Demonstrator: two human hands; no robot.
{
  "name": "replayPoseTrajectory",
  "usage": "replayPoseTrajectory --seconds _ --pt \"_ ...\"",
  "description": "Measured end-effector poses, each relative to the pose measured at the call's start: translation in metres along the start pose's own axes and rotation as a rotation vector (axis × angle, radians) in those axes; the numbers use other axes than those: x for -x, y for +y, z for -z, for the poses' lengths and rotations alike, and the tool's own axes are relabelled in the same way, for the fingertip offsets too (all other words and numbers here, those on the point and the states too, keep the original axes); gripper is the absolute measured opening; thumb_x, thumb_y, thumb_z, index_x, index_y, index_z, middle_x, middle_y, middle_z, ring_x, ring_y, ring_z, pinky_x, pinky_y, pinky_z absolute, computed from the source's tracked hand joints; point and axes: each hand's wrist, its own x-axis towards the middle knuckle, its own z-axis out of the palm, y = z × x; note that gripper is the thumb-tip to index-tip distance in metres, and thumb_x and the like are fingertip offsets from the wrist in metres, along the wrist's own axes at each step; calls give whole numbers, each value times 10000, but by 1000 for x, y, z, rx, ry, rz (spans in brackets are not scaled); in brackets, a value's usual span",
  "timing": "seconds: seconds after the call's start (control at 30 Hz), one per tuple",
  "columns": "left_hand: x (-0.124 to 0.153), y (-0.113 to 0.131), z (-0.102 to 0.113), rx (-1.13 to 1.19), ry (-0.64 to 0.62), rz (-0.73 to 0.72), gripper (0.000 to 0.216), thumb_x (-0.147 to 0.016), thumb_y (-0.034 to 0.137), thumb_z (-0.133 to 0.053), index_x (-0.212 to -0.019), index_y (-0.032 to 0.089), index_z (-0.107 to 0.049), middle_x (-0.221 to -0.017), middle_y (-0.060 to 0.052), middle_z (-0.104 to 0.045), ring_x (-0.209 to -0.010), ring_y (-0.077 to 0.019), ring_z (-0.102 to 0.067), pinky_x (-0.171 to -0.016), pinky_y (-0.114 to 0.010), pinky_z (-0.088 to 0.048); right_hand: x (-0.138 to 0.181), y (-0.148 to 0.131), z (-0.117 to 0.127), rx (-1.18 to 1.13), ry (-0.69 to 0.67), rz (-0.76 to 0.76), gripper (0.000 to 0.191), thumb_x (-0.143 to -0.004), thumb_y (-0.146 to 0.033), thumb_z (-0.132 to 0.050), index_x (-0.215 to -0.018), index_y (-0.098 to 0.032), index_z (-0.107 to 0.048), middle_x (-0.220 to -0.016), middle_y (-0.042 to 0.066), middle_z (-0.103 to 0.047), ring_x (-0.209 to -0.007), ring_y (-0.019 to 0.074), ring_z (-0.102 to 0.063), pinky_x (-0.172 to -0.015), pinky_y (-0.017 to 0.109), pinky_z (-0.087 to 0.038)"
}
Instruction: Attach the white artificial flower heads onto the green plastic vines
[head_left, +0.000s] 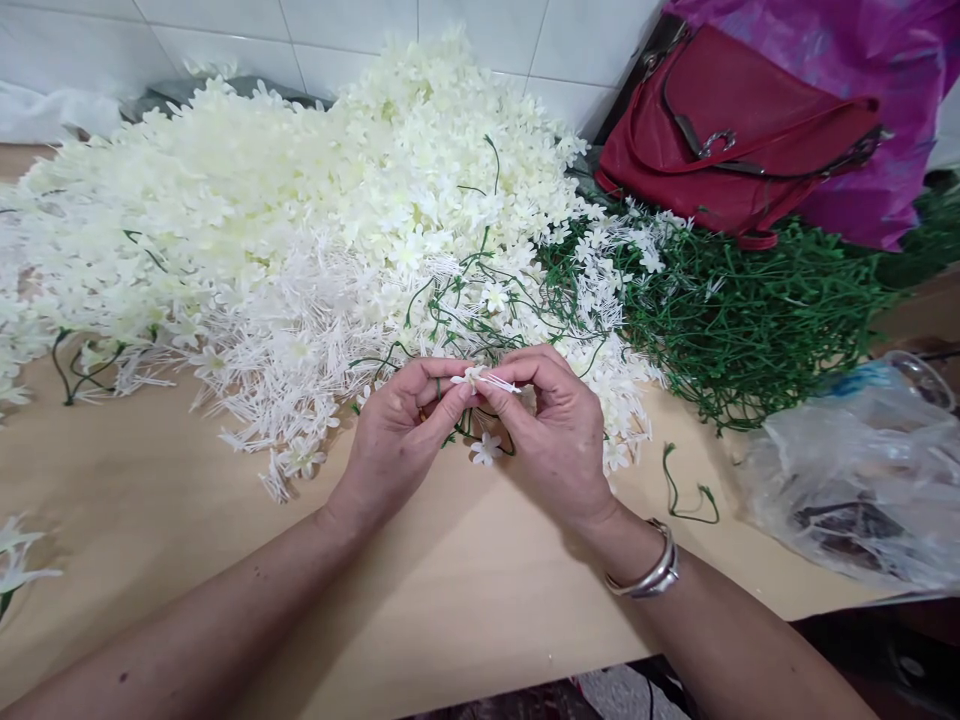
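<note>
Between my two hands is a small white artificial flower point(469, 375). The fingers of my left hand point(397, 425) are closed in a pinch on its left side, with a bit of green stem by them. My right hand point(559, 430) pinches from the other side, and thin white stamens point(501, 384) stick out over its thumb. Both hands are just above the table, in front of the heap. Below them lies a loose white flower point(486, 449) with green stems. How the flower and stamens join is hidden by the fingertips.
A big heap of white and cream flowers point(300, 170) fills the back, with a pile of white stamens point(262, 330) before it. Green stems point(757, 300) are heaped at right, below a red handbag point(742, 120). A clear plastic bag point(847, 480) sits near the table's point(420, 600) right edge.
</note>
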Motion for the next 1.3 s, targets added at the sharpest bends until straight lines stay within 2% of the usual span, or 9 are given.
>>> replayPoseTrajectory --seconds 0.1,0.23,0.33,0.5,0.6,0.73,0.9,1.07,1.3 --pt "2 -4 1 -125 34 -77 245 -961 355 -722 -1136 188 -689 -879 -20 -760 -838 -163 -708 -796 -263 -561 1 0 -1 51 -7 12 120 -907 -159 -757 -843 -260 -751 -902 11 -671 -876 186 -649 -832 352 -539" --pt "5 -4 4 -443 90 -200 144 -978 305 -682 -1090 222 -718 -679 44 -595 -577 -118 -503 -557 -238 -401 3 2 -2 1 -12 -5 123 -919 -146 -744 -856 -252 -748 -958 15 -665 -941 178 -663 -880 344 -536" --pt "5 -3 4 -561 82 -268 116 -988 260 -654 -1081 232 -718 -651 59 -554 -526 -106 -427 -531 -247 -353 3 4 -3 -58 -40 -39 118 -927 -154 -734 -854 -246 -747 -1038 32 -691 -1018 192 -677 -948 373 -533" --pt "2 -6 3 -333 52 -169 164 -1005 318 -644 -1128 211 -627 -918 -19 -710 -758 -146 -645 -683 -251 -502 2 6 -5 -161 -42 -76 95 -917 -181 -739 -852 -247 -721 -999 30 -724 -947 190 -697 -916 380 -556" --pt "1 -6 4 -273 50 -134 178 -991 369 -671 -1057 203 -658 -984 -51 -737 -867 -182 -689 -750 -274 -539 1 6 -4 -114 -46 -57 99 -912 -184 -743 -841 -249 -721 -964 24 -715 -938 191 -687 -921 385 -551" --pt "0 0 4 -265 109 -118 186 -961 381 -714 -933 198 -705 -884 -34 -745 -828 -176 -681 -771 -280 -540 -1 4 -1 -31 -41 -12 108 -907 -178 -750 -833 -254 -726 -986 29 -694 -974 202 -669 -922 392 -543" --pt "-2 6 1 -168 160 -43 226 -914 387 -757 -835 182 -705 -730 -7 -712 -696 -152 -649 -642 -253 -515 -1 1 0 16 -12 7 127 -888 -154 -761 -823 -258 -730 -1025 35 -671 -1019 212 -649 -938 404 -538" --pt "-4 7 -1 -123 199 -31 215 -888 355 -779 -802 172 -705 -700 3 -697 -636 -123 -598 -603 -231 -499 -1 2 -1 8 -35 3 121 -888 -150 -768 -841 -256 -731 -1036 39 -672 -1032 207 -650 -955 404 -529" --pt "-3 9 -1 -123 191 -42 205 -887 344 -786 -801 167 -727 -739 -11 -729 -684 -134 -630 -656 -237 -533 1 0 -2 -21 -66 -22 116 -882 -164 -763 -816 -253 -728 -1020 41 -684 -990 202 -664 -900 385 -559"
